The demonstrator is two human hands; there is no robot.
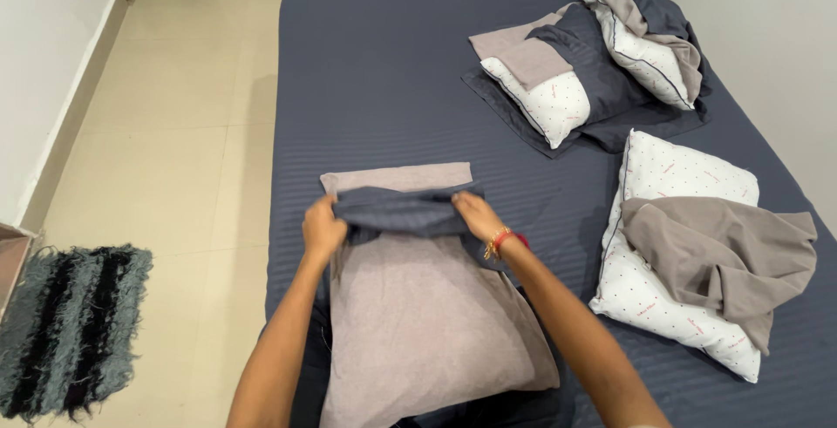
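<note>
Taupe pillow (427,323): on the bed (392,79), near its foot edge. Left hand (323,229) and right hand (475,214): both closed, gripping the navy flap (401,210) at the pillow's far end. Bare spotted pillow (671,254): right of it.

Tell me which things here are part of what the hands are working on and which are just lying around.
In hand:
left hand and right hand, both gripping the dark blue flap
taupe pillowcase
bed under it

Lying about:
dotted pillow with taupe cloth
pillow pile near the headboard
shaggy striped rug on the floor
</note>
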